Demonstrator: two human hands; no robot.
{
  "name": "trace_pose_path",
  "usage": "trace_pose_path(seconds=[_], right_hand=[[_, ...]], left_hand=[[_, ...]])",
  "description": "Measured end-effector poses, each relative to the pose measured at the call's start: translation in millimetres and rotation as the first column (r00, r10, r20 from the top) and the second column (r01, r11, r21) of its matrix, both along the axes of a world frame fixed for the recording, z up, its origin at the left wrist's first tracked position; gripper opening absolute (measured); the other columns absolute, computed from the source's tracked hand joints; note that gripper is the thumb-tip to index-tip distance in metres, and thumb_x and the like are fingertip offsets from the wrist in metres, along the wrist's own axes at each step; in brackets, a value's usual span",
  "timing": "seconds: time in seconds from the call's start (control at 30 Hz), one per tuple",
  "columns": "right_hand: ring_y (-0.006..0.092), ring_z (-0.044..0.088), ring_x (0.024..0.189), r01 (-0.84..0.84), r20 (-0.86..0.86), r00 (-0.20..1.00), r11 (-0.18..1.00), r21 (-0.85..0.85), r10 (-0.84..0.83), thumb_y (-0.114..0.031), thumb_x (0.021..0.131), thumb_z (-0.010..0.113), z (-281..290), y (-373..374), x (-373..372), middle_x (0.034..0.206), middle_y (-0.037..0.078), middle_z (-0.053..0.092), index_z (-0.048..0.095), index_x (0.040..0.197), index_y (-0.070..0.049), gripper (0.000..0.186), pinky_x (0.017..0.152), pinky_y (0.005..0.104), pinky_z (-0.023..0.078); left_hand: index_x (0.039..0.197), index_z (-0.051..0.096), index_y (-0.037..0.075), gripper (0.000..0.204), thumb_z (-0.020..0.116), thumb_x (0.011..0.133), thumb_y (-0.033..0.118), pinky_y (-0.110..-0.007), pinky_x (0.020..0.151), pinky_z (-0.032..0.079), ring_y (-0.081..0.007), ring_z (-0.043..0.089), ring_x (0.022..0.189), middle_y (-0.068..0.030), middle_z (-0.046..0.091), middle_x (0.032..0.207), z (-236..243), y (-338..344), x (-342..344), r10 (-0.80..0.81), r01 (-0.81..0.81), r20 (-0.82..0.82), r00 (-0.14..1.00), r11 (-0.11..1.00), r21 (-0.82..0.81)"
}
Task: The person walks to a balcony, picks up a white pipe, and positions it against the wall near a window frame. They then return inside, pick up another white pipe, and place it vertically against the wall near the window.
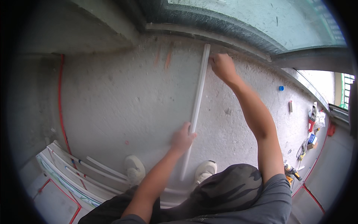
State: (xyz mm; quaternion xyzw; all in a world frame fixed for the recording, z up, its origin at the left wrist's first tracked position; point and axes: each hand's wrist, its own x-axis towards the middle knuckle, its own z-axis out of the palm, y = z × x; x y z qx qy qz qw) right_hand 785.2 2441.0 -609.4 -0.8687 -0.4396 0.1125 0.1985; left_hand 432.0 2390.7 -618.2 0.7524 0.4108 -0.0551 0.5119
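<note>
A long, straight white plastic pipe lies lengthwise in front of me, between my feet and the far wall. My left hand is closed around its nearer part, with the near end sticking out past the fingers toward my shoes. Close to the pipe's far end, on its right side, is my right hand. Its fingers are curled together and slightly blurred. Whatever they may hold is hidden, and I cannot tell whether they touch the pipe.
Several more white pipes lie at lower left. On the right are a small blue cap, a red-and-grey power tool, a small blue box and a yellow-and-black drill. A red line runs along the left. Glass panels stand beyond the far ledge.
</note>
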Motion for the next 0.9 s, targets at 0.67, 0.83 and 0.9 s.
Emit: trace_pose_path(seconds=[0.67, 0.83, 0.9], right_hand=[[0.0454, 0.067, 0.076, -0.12, -0.148, 0.985, 0.97, -0.213, 0.089, -0.007, 0.081, 0.056, 17.8, -43.9, -76.5, 0.08, 0.027, 0.068, 0.07, 0.079, -0.002, 0.015, 0.071, 0.0544, 0.054], [0.046, 0.068, 0.077, 0.096, 0.036, 0.995, 0.995, -0.012, -0.095, -0.007, 0.079, 0.055, 10.4, 9.1, -2.3, 0.08, 0.028, 0.067, 0.071, 0.075, 0.001, 0.018, 0.071, 0.0542, 0.054], [0.046, 0.067, 0.076, 0.086, 0.12, 0.989, 0.995, 0.051, -0.091, -0.006, 0.078, 0.056, 6.9, 21.9, 15.9, 0.079, 0.027, 0.067, 0.07, 0.074, 0.002, 0.017, 0.07, 0.0539, 0.055]], left_hand=[[0.129, 0.053, 0.007, 0.055, 0.074, 0.084, 0.03, -0.051, 0.075, 0.051, -0.0431, 0.066, 0.086, -0.0213, 0.067, 0.089, 14.7, 12.1, 5.6, -0.081, 0.064, -0.118, 0.99, 0.988, -0.144], [0.129, 0.053, 0.007, 0.055, 0.075, 0.084, 0.03, -0.05, 0.073, 0.051, -0.0408, 0.067, 0.083, -0.0187, 0.066, 0.086, 16.1, 10.3, 7.5, -0.074, 0.057, -0.117, 0.99, 0.989, -0.139], [0.122, 0.055, 0.006, 0.051, 0.076, 0.081, 0.027, -0.046, 0.068, 0.05, -0.0351, 0.064, 0.075, -0.015, 0.064, 0.079, 13.9, 7.3, 7.1, -0.036, 0.027, -0.079, 0.996, 0.993, -0.114]])
